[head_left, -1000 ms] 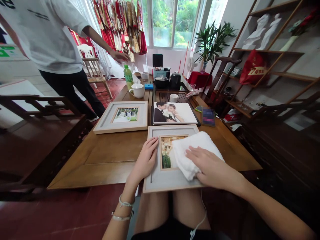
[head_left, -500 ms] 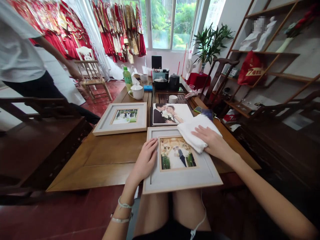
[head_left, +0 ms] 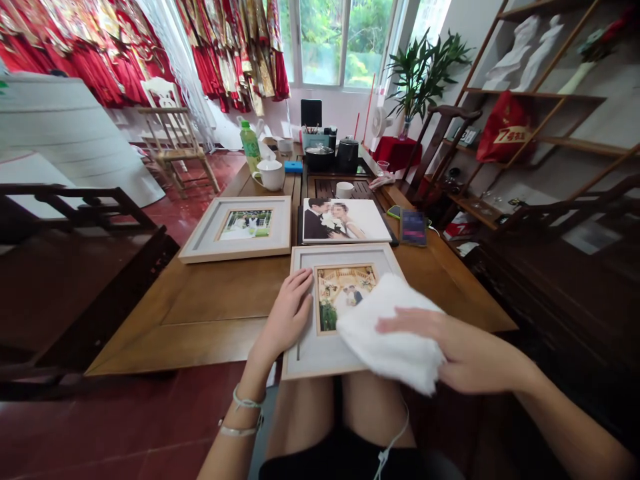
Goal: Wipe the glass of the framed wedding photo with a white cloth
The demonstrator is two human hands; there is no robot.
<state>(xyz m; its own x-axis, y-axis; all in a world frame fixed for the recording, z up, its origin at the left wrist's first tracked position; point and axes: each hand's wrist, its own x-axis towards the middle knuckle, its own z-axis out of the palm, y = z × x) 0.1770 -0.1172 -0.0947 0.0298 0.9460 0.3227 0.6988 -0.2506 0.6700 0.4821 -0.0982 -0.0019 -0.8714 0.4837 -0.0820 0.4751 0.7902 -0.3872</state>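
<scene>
A light wooden picture frame (head_left: 320,360) with a grey mat and a wedding photo (head_left: 330,300) lies in front of me, its near edge over the table's edge and my lap. My left hand (head_left: 287,310) rests on its left side, fingers stretched flat. In my right hand (head_left: 450,340) is a folded white cloth (head_left: 390,333), spread over the frame's right part and lower right corner. The cloth hides the right of the photo, and some of my right fingers are blurred. Beyond the frame lies a large couple's photo (head_left: 370,220). A second picture frame (head_left: 200,243) lies at the left.
The wooden table (head_left: 210,293) also carries a phone (head_left: 414,227), a white cup (head_left: 345,190), a white mug (head_left: 270,175), a green bottle (head_left: 249,143) and a dark kettle (head_left: 347,155). Dark chairs (head_left: 75,260) flank it. Shelves (head_left: 540,97) stand at the right.
My right hand has moved the cloth from the frame's upper right corner down towards me, over its lower right. My left hand keeps its place. The person at the left has gone from view.
</scene>
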